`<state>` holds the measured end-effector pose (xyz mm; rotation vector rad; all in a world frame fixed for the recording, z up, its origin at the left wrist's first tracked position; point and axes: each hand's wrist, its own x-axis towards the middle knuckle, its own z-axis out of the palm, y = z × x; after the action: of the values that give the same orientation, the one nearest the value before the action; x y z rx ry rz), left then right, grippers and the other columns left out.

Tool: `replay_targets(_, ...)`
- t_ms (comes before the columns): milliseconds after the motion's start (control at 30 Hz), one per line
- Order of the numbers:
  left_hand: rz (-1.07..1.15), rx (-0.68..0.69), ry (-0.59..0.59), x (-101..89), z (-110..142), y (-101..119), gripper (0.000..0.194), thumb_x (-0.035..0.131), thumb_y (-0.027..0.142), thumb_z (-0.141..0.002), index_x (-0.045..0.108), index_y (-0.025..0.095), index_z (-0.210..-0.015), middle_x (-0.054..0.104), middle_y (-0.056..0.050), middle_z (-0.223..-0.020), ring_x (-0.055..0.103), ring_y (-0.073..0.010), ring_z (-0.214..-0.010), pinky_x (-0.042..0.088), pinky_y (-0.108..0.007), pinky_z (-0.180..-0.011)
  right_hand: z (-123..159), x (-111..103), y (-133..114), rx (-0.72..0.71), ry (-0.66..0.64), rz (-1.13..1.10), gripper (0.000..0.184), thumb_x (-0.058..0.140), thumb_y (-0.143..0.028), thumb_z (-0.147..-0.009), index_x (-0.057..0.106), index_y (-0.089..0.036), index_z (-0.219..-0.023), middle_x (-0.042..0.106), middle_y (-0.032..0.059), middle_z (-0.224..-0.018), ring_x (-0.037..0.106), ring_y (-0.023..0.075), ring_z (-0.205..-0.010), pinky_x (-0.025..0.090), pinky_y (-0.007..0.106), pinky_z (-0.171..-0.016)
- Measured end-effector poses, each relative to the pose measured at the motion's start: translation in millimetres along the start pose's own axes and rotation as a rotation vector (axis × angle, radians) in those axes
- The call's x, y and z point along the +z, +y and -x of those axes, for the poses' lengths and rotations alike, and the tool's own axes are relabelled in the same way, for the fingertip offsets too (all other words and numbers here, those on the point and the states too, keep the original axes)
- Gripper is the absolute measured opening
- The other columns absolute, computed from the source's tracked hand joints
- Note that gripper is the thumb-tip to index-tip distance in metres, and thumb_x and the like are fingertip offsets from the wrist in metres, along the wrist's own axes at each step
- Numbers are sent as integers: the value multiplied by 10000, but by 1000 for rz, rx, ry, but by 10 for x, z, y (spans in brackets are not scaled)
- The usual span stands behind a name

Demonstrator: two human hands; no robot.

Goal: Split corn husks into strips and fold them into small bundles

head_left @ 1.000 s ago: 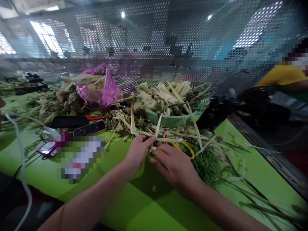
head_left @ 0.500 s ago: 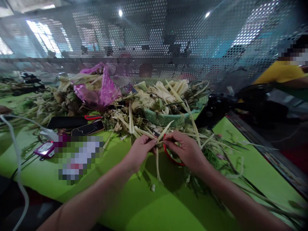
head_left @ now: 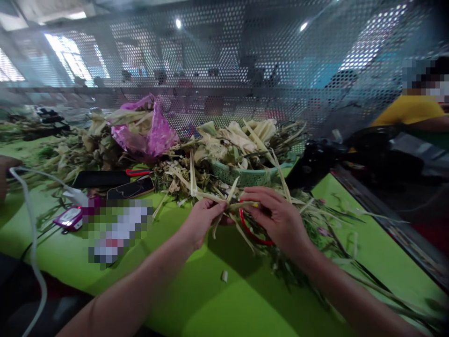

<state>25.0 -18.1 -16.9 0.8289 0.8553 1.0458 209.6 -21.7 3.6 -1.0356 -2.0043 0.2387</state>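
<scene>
My left hand [head_left: 203, 220] pinches a small knot of pale corn husk strips [head_left: 231, 183] between thumb and fingers, with several ends sticking out in different directions. My right hand [head_left: 280, 213] has its thumb and fingers closed around the end of one strip that runs right from the knot. Just below the right fingers lies a red loop [head_left: 250, 231], partly hidden; what it belongs to cannot be told. Under the right wrist are dark green stems [head_left: 291, 271].
Behind the hands stands a green basket [head_left: 242, 175] heaped with husks, beside a pink plastic bag [head_left: 147, 133]. Phones [head_left: 131, 188], a red-handled tool [head_left: 138, 172] and a purple device [head_left: 70, 217] with a white cable lie left. A person in yellow [head_left: 407, 110] sits right.
My right hand came in to the knot, then drew back right with a strip. The strip end that hung down now slants to the right. My left hand has kept its pinch.
</scene>
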Motion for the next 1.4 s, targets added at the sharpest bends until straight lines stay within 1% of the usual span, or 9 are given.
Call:
replay_targets(267, -5, 2, -5, 25, 5, -19, 230, 725, 322, -726, 685, 108, -799, 676, -46, -705, 612, -93, -532, 488, -218, -588, 53, 76, -70, -127, -47, 189, 170, 538, -229, -895, 688, -219, -974, 669, 63, -935, 618, 181, -855, 492, 301, -744)
replay_targets(400, 21, -14, 33, 20, 2, -32, 198, 720, 301, -734, 676, 116, -787, 693, -51, -716, 625, -98, -545, 495, -221, -600, 63, 97, -85, -206, -53, 401, 187, 497, -228, -917, 679, -193, -884, 676, 63, -873, 608, 182, -806, 450, 303, -731)
replay_targets(500, 96, -38, 84, 32, 7, -11, 136, 708, 239, -746, 673, 116, -790, 693, -46, -706, 621, -91, -542, 495, -201, -573, 85, 143, -100, -218, -86, 459, 230, 459, -243, -942, 660, -183, -848, 671, 62, -842, 603, 175, -776, 431, 293, -717)
replay_targets(600, 228, -105, 124, 69, 24, 32, 53, 640, 155, -794, 665, 108, -796, 685, -45, -676, 618, -88, -544, 516, -196, -576, 125, 215, -85, -225, -94, 470, 224, 447, -221, -944, 655, -171, -876, 674, 70, -851, 612, 184, -791, 434, 297, -720)
replay_targets(733, 311, -116, 131, 97, 41, 81, 71, 590, 120, -826, 646, 98, -788, 684, -58, -682, 639, -98, -569, 548, -219, -653, 161, 251, -39, -255, -57, 462, 199, 462, -190, -928, 661, -173, -931, 694, 76, -903, 630, 191, -820, 458, 311, -756)
replay_targets(1000, 279, -50, 75, 36, 18, 36, 58, 654, 174, -792, 645, 118, -801, 698, -67, -791, 663, -118, -661, 540, -259, -752, 100, 81, -167, -131, 1, 213, 161, 534, -221, -893, 651, -222, -1003, 684, 65, -940, 624, 189, -866, 494, 317, -759)
replay_targets(1200, 314, -31, 45, 57, 27, 8, 97, 703, 182, -737, 648, 119, -787, 676, -45, -733, 623, -104, -663, 490, -194, -648, 147, 227, -222, -393, -125, 362, 283, 516, -114, -851, 648, -229, -1073, 682, 60, -1053, 601, 210, -951, 438, 347, -798)
replay_targets(1300, 312, -61, 27, 77, 54, 8, 115, 710, 204, -729, 643, 126, -782, 668, -41, -715, 601, -105, -628, 473, -199, -600, 160, 298, -215, -439, -151, 467, 326, 466, -92, -853, 642, -232, -1088, 679, 59, -1072, 580, 216, -978, 413, 352, -819)
replay_targets(1400, 307, -72, -7, 84, 77, 7, 114, 702, 218, -739, 644, 130, -782, 671, -47, -723, 603, -110, -635, 477, -207, -605, 153, 320, -226, -471, -166, 527, 291, 456, -103, -862, 647, -231, -1040, 691, 51, -1023, 578, 208, -933, 394, 350, -821)
